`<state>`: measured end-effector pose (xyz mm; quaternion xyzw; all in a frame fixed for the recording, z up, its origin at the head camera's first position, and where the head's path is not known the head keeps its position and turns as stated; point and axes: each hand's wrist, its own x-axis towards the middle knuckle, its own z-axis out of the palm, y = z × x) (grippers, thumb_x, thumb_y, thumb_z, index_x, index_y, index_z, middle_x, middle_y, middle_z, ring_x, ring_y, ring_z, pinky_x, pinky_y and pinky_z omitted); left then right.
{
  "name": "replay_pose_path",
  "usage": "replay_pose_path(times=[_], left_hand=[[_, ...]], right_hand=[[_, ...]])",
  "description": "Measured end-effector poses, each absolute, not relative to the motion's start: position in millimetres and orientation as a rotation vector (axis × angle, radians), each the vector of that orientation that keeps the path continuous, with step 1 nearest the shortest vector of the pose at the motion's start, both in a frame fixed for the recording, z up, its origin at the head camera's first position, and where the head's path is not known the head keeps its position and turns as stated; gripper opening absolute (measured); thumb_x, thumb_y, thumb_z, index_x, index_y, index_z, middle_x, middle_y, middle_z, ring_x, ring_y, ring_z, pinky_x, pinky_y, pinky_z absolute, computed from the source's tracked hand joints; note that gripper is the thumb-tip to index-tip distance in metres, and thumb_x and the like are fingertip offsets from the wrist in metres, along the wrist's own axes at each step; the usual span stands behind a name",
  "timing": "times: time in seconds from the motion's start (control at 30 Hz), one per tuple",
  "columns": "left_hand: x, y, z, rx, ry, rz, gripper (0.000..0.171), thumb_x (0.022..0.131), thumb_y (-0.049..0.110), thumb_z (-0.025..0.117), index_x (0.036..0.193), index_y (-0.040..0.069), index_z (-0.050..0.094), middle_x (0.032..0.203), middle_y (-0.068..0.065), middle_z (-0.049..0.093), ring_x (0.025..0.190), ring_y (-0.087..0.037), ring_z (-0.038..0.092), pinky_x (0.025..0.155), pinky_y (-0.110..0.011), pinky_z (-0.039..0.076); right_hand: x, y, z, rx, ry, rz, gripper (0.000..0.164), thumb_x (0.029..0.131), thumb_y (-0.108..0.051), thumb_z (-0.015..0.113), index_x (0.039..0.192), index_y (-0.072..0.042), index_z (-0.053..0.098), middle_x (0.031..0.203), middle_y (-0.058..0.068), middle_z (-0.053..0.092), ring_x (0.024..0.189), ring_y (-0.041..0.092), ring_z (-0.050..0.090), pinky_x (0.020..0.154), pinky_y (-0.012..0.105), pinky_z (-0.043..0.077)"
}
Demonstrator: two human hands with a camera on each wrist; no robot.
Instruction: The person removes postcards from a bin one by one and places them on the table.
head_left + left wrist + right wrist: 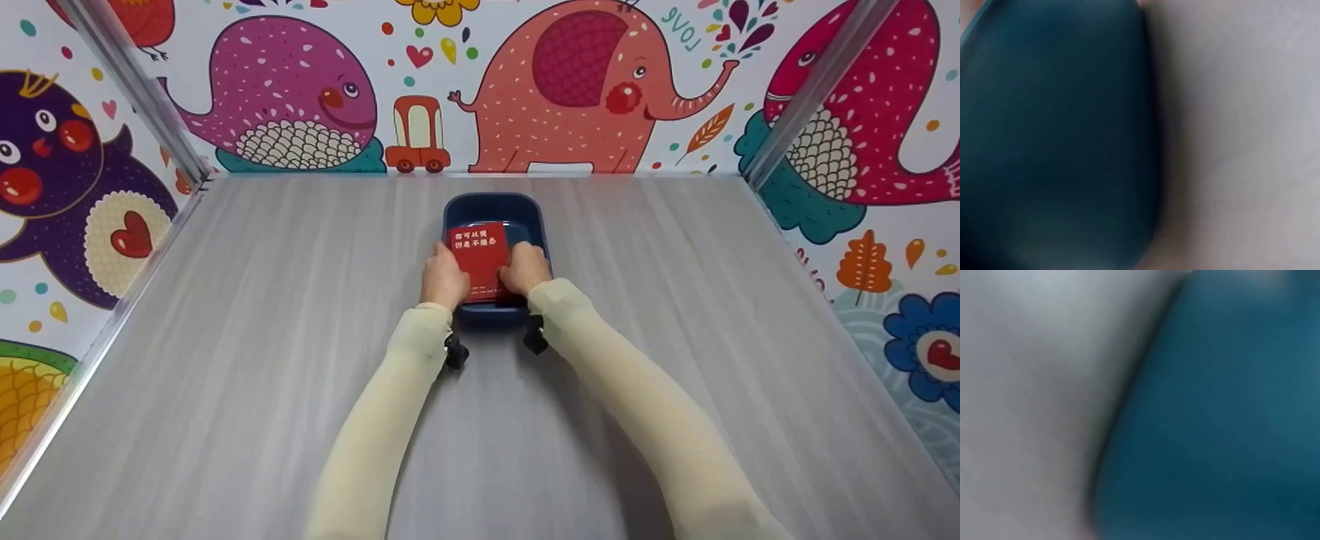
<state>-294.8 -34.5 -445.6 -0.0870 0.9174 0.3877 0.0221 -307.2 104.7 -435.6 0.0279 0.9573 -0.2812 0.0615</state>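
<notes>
A dark blue rectangular bin [495, 316] with rounded corners stands on the table in the head view. Inside it lies a flat red booklet [480, 262] with white lettering on its cover. My left hand [445, 277] grips the bin's left side, thumb over the rim beside the booklet. On the opposite side my right hand [527, 268] holds the right rim, its thumb by the booklet's right edge. Most fingers are hidden behind the bin's walls. Both wrist views are blurred; the bin's outer wall [1061, 135] fills much of the left one, and its wall [1219, 416] much of the right.
The grey wood-grain table [300, 300] extends around the bin. A printed cartoon back wall [435, 67] rises behind it, with side panels left and right. Metal posts [135, 90] stand at the far corners.
</notes>
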Motion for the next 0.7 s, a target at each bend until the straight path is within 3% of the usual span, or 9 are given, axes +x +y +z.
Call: replay_pose_path(times=[0.17,0.3,0.4,0.57,0.7], left_hand=[[-295,-35,-447,-0.268,2.859,1.191,0.064,0.092,0.002,0.058,0.148,-0.011,0.031,0.130,-0.030,0.061,0.122,-0.040,0.062,0.104,-0.045,0.049],[-294,-35,-448,-0.266,2.867,1.186,0.062,0.091,0.000,0.057,0.147,-0.011,0.032,0.128,-0.031,0.062,0.120,-0.041,0.062,0.103,-0.046,0.049],[-294,-35,-447,-0.266,2.864,1.193,0.062,0.091,0.000,0.056,0.147,-0.011,0.031,0.128,-0.031,0.062,0.120,-0.042,0.063,0.103,-0.046,0.050],[-295,-35,-446,-0.276,2.855,1.194,0.062,0.092,0.000,0.056,0.147,-0.010,0.032,0.130,-0.030,0.061,0.121,-0.041,0.062,0.104,-0.045,0.049],[-295,-34,-446,-0.280,2.852,1.195,0.059,0.092,0.001,0.057,0.145,-0.010,0.034,0.129,-0.030,0.061,0.121,-0.040,0.062,0.104,-0.046,0.049]], right_hand=[[-306,105,-436,0.101,2.892,-0.882,0.026,0.093,-0.014,0.062,0.068,-0.010,0.054,0.076,0.008,0.063,0.075,0.023,0.059,0.076,0.037,0.053],[-307,105,-435,0.101,2.891,-0.929,0.037,0.094,-0.014,0.064,0.061,-0.014,0.047,0.063,0.000,0.050,0.065,0.018,0.051,0.064,0.030,0.043],[-309,105,-435,0.119,2.875,-1.007,0.033,0.095,-0.014,0.066,0.064,-0.011,0.053,0.069,0.002,0.056,0.069,0.018,0.052,0.065,0.029,0.043],[-313,106,-432,0.168,2.789,-1.155,0.015,0.094,-0.014,0.069,0.084,-0.004,0.067,0.100,0.012,0.071,0.087,0.020,0.060,0.077,0.031,0.051],[-314,109,-425,0.174,2.746,-1.226,0.019,0.093,-0.013,0.071,0.076,-0.007,0.064,0.092,0.009,0.067,0.080,0.018,0.057,0.067,0.026,0.047]])
